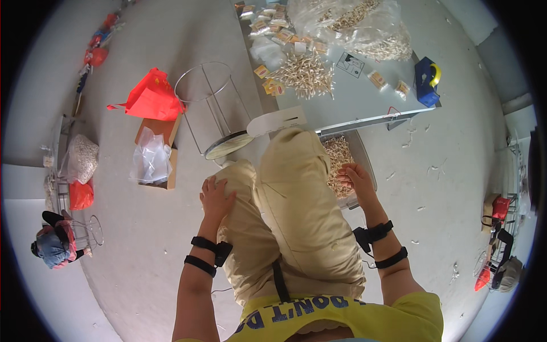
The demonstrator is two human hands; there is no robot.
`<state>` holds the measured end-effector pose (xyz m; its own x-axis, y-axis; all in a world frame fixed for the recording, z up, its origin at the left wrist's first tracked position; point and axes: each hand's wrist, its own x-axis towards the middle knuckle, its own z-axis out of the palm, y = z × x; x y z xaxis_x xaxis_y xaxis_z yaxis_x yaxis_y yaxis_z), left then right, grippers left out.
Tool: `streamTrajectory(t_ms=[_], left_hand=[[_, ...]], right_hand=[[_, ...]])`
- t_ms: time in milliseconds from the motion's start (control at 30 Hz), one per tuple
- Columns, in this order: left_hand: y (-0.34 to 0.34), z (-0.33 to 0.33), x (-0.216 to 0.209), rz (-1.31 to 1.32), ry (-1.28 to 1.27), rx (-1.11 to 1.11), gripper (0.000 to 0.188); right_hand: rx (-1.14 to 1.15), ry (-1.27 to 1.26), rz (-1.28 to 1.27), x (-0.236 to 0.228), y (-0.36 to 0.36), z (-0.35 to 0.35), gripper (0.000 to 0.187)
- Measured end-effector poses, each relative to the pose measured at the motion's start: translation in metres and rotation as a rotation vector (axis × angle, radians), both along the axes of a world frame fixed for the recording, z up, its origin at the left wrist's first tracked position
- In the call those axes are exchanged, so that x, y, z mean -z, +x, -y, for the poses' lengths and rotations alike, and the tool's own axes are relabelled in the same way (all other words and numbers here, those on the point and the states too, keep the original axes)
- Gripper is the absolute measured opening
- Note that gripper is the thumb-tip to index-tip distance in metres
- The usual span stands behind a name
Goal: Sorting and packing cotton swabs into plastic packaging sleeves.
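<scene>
My left hand (217,198) lies open on my left thigh, its fingers spread over the beige trousers. Beside my right knee, my right hand (358,179) hovers at a grey bin (367,159) full of small cotton swabs (338,155). Its fingers are bent together, and whatever is between them is too small to make out. On the table (325,114) ahead is a loose pile of cotton swabs (305,74), with small packets (285,35) around it and a big clear plastic bag (393,44) of swabs behind.
A blue tape dispenser (425,85) stands at the table's right end. A white card (277,120) juts over the near edge. Left of the table are a metal-framed stool (229,146), a red bag (151,98) and a cardboard box (172,171) with clear bags. Another person (54,245) sits far left.
</scene>
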<state>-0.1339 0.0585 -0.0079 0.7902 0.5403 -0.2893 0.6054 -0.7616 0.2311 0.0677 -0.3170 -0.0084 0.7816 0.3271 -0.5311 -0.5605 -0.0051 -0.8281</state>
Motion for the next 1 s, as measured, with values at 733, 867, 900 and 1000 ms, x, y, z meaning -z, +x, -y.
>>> streamTrajectory(t_ms=[733,867,900,1000], left_hand=[[0.223,-0.030,0.020,1.048,-0.614,-0.246,0.014],[0.232,-0.032,0.023,1.071,-0.668,-0.253,0.011],[0.231,-0.034,0.024,1.064,-0.708,-0.298,0.011],[0.235,-0.040,0.018,0.983,-0.705,-0.346,0.014]], right_hand=[[-0.669,-0.722,1.392,-0.052,0.302,-0.321,0.041],[-0.646,-0.928,1.547,-0.009,0.332,-0.340,0.048],[-0.720,-1.032,1.514,-0.008,0.331,-0.345,0.043],[-0.736,-1.161,1.655,-0.005,0.333,-0.338,0.031]])
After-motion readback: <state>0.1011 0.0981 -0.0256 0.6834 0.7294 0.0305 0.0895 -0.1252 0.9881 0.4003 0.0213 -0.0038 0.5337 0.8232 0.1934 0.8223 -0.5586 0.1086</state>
